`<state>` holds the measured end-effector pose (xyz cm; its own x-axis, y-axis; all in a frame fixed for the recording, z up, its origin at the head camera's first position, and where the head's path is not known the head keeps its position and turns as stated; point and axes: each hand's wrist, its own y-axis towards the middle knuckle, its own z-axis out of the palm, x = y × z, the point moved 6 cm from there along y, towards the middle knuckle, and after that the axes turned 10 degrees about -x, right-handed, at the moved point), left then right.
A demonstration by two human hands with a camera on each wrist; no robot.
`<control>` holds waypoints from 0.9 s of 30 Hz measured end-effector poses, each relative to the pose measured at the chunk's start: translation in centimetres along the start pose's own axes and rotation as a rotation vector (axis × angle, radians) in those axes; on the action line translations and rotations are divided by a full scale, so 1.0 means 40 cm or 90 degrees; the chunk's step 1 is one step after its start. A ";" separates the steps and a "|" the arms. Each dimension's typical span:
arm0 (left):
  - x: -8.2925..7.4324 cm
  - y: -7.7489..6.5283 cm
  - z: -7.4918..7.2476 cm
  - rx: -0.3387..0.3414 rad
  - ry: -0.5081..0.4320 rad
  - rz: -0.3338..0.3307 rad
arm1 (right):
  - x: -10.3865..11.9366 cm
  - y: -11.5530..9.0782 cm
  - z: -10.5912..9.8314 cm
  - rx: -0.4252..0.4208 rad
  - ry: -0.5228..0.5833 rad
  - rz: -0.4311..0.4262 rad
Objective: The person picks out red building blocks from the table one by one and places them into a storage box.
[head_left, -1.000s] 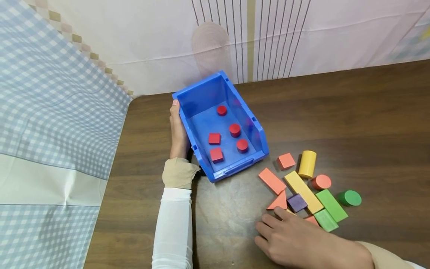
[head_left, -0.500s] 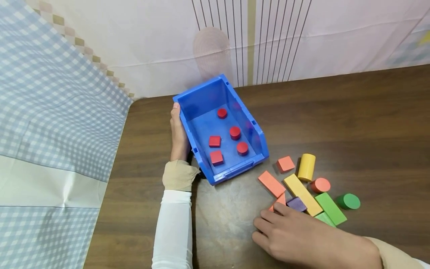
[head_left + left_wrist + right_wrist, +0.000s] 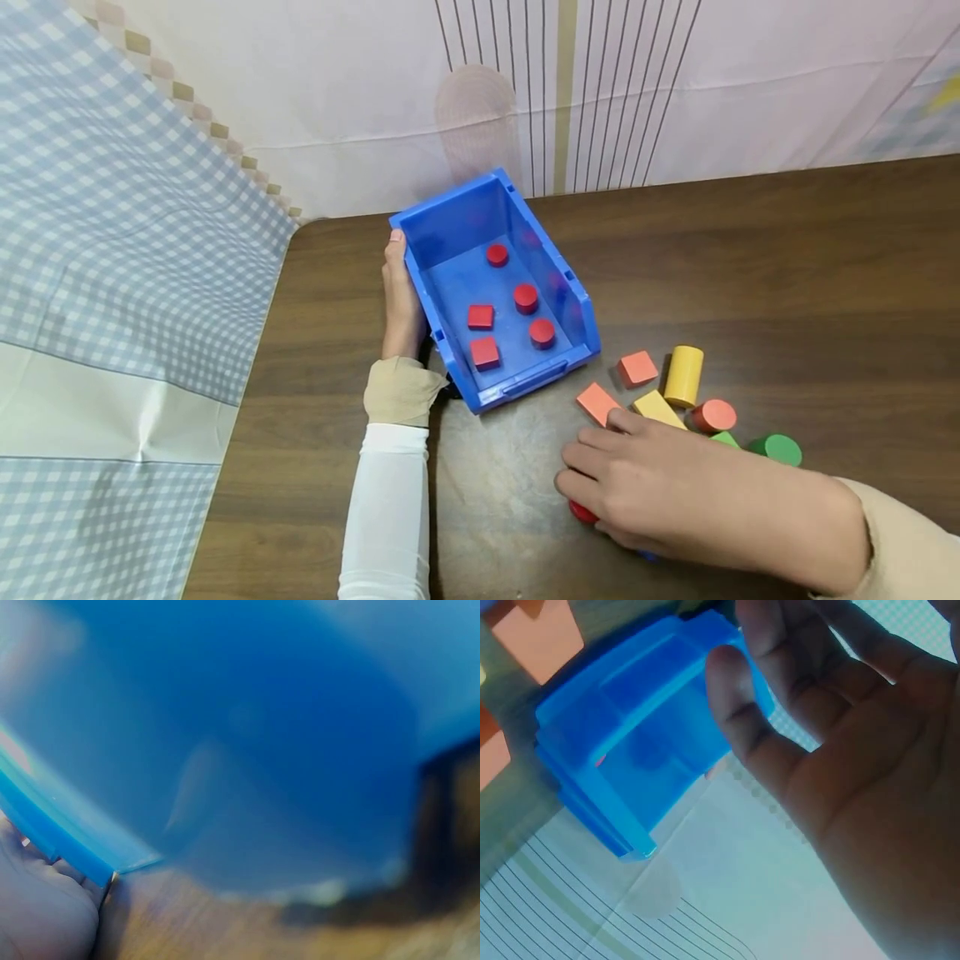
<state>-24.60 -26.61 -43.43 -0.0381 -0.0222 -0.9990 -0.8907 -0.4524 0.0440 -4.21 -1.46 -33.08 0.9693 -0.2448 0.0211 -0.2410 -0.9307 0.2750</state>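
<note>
At the left outer wall of a blue plastic bin [image 3: 495, 283], my left hand [image 3: 401, 300] grips its side, thumb tip up near the back corner. Its palm and part of the fingers show below a blue edge in the blurred left wrist view. My right hand [image 3: 645, 483] is over the group of wooden blocks, palm down, hiding several of them. In the right wrist view its fingers [image 3: 731, 682] are loosely bent with nothing seen between them. Just below the knuckles a red block [image 3: 582, 512] peeks out, and a bit of blue [image 3: 648, 555] shows under the palm.
Inside the bin lie red cylinders [image 3: 526, 297] and red square blocks [image 3: 484, 352]. Around the right hand are an orange cube [image 3: 637, 369], yellow cylinder [image 3: 684, 376], orange cylinder [image 3: 714, 415], green cylinder [image 3: 780, 449] and yellow bar [image 3: 657, 408]. A patterned cloth [image 3: 330, 108] hangs behind the table.
My right hand has moved up over the blocks, covering the purple block and the orange triangle and uncovering a red block below it. The left hand and the bin stay in place.
</note>
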 end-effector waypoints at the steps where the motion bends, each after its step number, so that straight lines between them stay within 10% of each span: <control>1: 0.001 0.000 0.000 -0.002 0.000 -0.001 | -0.004 0.002 -0.002 0.003 0.006 -0.001; 27: -0.002 0.004 -0.001 -0.013 -0.006 0.014 | -0.097 0.043 0.003 0.076 0.053 0.020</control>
<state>-24.73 -26.72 -43.34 -0.0626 -0.0243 -0.9977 -0.8799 -0.4704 0.0667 -8.41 -2.14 -32.78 0.9607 -0.2557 0.1083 -0.2705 -0.9498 0.1570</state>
